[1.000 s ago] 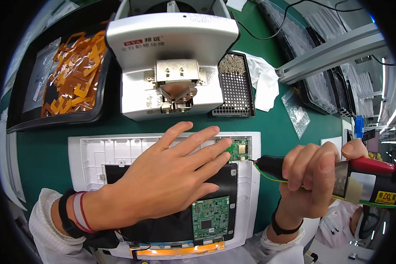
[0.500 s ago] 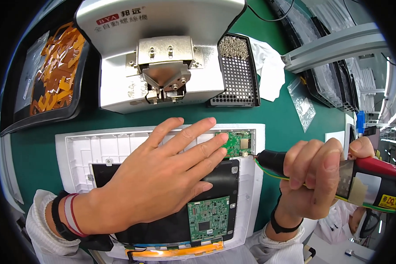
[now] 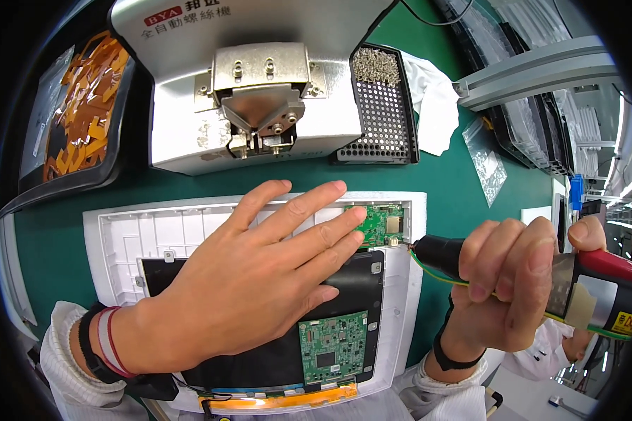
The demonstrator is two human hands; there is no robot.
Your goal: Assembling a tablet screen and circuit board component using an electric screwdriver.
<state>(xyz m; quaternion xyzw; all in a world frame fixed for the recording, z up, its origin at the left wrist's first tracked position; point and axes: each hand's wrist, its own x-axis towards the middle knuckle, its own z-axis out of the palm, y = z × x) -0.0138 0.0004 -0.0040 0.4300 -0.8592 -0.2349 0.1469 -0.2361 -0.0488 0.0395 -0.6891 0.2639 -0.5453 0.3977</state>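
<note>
Moved: view only, silver box-shaped metal machine (image 3: 260, 63) sits higher | left hand (image 3: 260, 281): fingers spread over small green circuit board (image 3: 381, 221), white plastic frame's (image 3: 123, 242) upper-right corner | right hand (image 3: 509, 281): fingers wrapped round black-and-red electric screwdriver (image 3: 439, 256) | risk: board shifting, bit (image 3: 409, 244) slipping, scratches | bit contact unclear; screwdriver rear cut off

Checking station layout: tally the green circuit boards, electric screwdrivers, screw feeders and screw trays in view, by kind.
Green circuit boards (smaller one, larger one): 2
Electric screwdriver: 1
Screw feeder: 1
Screw tray: 1
Total: 5
</note>
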